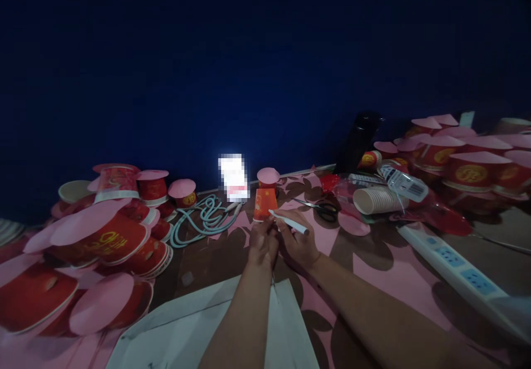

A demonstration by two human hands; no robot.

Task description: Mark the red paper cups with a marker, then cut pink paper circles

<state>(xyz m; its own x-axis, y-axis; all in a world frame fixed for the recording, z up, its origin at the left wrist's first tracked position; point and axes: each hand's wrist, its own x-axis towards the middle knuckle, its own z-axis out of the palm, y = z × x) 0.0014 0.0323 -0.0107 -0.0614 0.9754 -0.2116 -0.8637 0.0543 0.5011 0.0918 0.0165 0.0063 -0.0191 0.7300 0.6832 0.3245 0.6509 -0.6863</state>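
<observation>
Red paper cup [265, 200]: stood rim down at the center of the tabletop [373, 280], held low near its pale rim.
Left hand [260, 244]: gripped the cup from the near side, fingers closed at its lower edge.
Right hand [301, 247]: closed around a white pen [294, 223], its tip at the cup's face; whether the two touched could not be told.
Capped cup [268, 177]: sat just behind the held one, topped by a pink disc.
Glowing panel [233, 175]: shone beyond the left hand, its details blurred.
Teal cable [203, 219]: lay in loose coils to the left of the cup.
Scissors [327, 210]: rested to the right, near the pen, with a loose pink disc [354, 224] beyond them.
Left cluster [116, 239]: red cups under pink discs crowded that side, some tipped over.
Right cluster [468, 170]: more disc-topped cups hemmed in the far right.
Pale cup stack [375, 200]: lay sideways between scissors and right cluster, beside clear plastic packaging [406, 183].
Power strip [456, 269]: ran diagonally along the right.
White sheet [178, 330]: spread beneath the forearms.
</observation>
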